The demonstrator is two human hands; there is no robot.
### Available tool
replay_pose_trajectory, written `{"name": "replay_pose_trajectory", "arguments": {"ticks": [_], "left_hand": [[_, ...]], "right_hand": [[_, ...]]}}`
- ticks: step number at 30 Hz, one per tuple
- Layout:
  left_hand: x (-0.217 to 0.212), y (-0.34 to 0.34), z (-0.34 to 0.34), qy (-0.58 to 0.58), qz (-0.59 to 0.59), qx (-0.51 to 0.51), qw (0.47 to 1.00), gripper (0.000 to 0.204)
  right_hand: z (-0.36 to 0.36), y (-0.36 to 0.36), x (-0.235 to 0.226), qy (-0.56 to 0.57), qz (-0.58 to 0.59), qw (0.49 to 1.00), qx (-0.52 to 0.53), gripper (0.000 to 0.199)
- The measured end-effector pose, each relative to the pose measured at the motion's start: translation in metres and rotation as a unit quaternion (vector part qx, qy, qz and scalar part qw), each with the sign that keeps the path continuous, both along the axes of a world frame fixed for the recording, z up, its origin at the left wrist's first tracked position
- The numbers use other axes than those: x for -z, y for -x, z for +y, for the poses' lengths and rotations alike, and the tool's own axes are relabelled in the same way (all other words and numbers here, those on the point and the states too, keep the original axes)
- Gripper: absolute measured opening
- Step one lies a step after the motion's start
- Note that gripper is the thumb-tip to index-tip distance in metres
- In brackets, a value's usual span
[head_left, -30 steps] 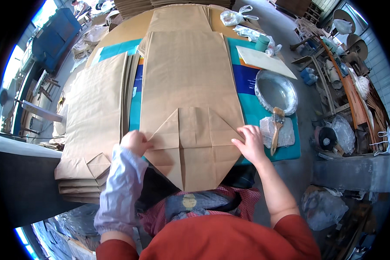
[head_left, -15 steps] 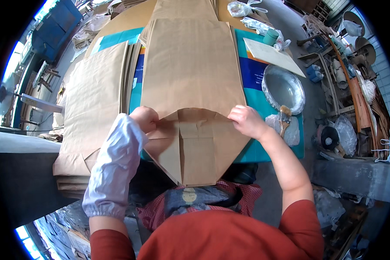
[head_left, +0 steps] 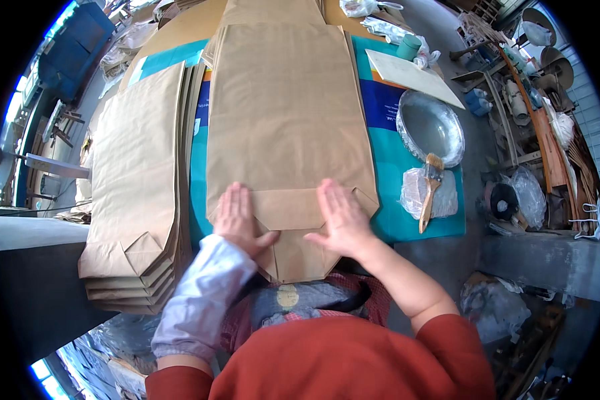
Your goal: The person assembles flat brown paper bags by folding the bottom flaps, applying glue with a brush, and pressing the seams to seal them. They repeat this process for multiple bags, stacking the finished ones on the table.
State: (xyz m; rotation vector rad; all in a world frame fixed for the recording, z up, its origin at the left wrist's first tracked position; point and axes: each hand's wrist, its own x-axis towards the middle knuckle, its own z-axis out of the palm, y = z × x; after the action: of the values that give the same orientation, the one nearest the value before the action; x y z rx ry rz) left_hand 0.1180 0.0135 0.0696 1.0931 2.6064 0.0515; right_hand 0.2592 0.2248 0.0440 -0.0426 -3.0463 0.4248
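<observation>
In front of me lies a large brown kraft paper bag (head_left: 287,113), on top of more paper of the same kind. Its near end is partly folded: a flap (head_left: 288,208) lies flat across it, and another part (head_left: 303,257) points toward my body. My left hand (head_left: 239,220) rests flat on the left of the folded end, fingers stretched away from me. On the right of the same fold, my right hand (head_left: 340,220) presses with its fingers spread. Neither hand grips anything.
A stack of finished-looking paper bags (head_left: 137,167) stands at the left. To the right on the teal sheet (head_left: 393,223) are a plastic-lined bowl (head_left: 432,130), a brush (head_left: 431,190) on a whitish block, a pale board (head_left: 413,79) and a green cup (head_left: 409,47).
Both hands have let go of the opened paper edge and moved inward, palms now down. The bag's raised mouth has become a flat flap folded across the near end.
</observation>
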Motion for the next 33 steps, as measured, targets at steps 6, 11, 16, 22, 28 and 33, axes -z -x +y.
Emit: {"name": "replay_pose_trajectory", "arguments": {"ticks": [6,11,16,22,28,33], "left_hand": [[0.009,0.018,-0.027,-0.124,-0.032,0.105,0.986,0.099],[0.016,0.064,-0.004,-0.298,-0.166,-0.083,0.936,0.06],[-0.001,0.036,0.056,-0.306,0.034,-0.088,0.947,0.055],[0.014,0.061,0.029,-0.444,-0.161,-0.129,0.872,0.038],[0.009,0.081,0.002,-0.454,-0.319,-0.049,0.83,0.029],[0.018,0.109,0.047,-0.3,-0.215,-0.165,0.915,0.027]], "right_hand": [[0.033,-0.007,-0.007,0.085,-0.004,0.996,-0.026,0.101],[0.065,0.025,-0.006,0.365,0.118,0.916,0.114,0.025],[0.062,0.025,0.013,0.373,0.142,0.908,0.126,0.02],[0.036,0.018,-0.039,0.276,0.277,0.914,0.112,0.022],[-0.039,0.083,-0.042,0.37,0.113,0.922,0.02,0.022],[-0.074,0.098,-0.037,0.35,0.164,0.921,0.045,0.012]]}}
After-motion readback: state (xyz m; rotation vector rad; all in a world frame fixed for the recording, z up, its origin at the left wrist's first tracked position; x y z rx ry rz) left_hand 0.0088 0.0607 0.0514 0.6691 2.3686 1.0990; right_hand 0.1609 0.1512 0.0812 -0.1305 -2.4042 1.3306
